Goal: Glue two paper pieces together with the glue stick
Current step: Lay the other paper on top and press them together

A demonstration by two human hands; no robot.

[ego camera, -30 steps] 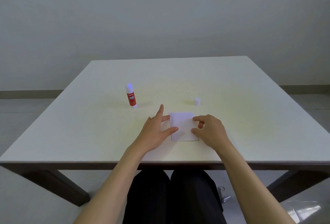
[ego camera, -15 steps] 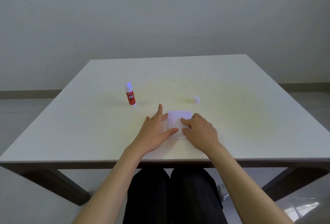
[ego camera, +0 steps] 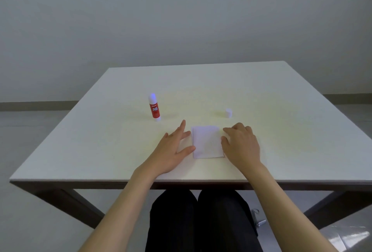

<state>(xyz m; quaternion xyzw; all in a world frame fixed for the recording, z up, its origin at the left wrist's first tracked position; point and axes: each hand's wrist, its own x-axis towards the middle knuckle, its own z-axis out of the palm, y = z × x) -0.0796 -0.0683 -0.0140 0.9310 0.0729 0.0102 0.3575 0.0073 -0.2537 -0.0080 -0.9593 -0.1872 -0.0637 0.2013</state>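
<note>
Fingers (ego camera: 184, 129) of your left hand (ego camera: 171, 151) lie spread flat against the left edge of the paper pieces (ego camera: 207, 142); your right hand (ego camera: 240, 145) rests loosely curled at their right edge, holding nothing. You seem to be pressing the stacked sheets together. Next, likely smooth them firmly; the uncapped glue stick (ego camera: 154, 108) stands beyond the paper, to its left.

"GLUE STICK" in white, on red glue stick (ego camera: 155, 110) label

Matt white paper (ego camera: 207, 141), smooth table (ego camera: 281, 131)
</note>
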